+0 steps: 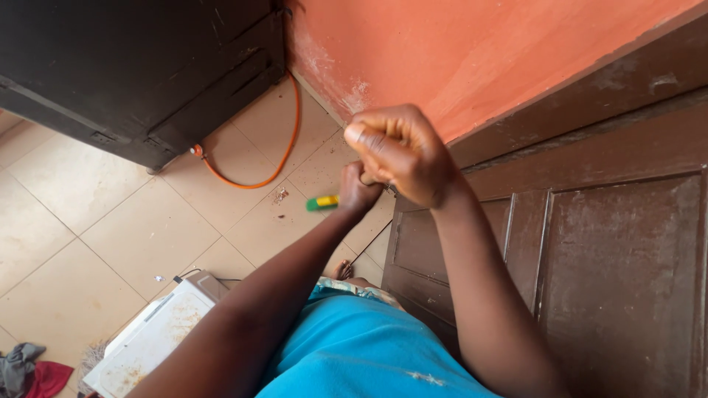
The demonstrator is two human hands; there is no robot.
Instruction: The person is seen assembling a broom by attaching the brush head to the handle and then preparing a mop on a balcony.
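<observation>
Right hand: the right hand (404, 153) is curled into a tight fist at the edge of the brown wooden door (590, 243), thumb on top, knuckles toward the camera. Whatever it grips is hidden inside the fist; I cannot tell what it is.
Left hand: the left hand (358, 189) sits just below and behind the right one, touching it, fingers closed around the handle of a screwdriver (323, 202). Only the green and yellow butt of the handle pokes out to the left; the shaft and tip are covered by the two hands.
Where the tool is: at the door's edge, held roughly level, above the floor tiles and near the corner where the orange-red wall (457, 51) meets the door frame.
Handling: judged by its look, the screwdriver is light and stiff, with a hard plastic handle that could be slick in a sweaty palm. The handle's thick middle is the best place to hold it, as the left hand does now.
Nearby: an orange hose (284, 151) loops across the pale tiled floor (96, 221) from under a dark cabinet (133, 66).
Further out: a white, stained flat appliance (155, 335) lies on the floor at lower left, with grey and red cloth (33, 372) beside it. The person's blue garment (361, 346) fills the bottom centre.
</observation>
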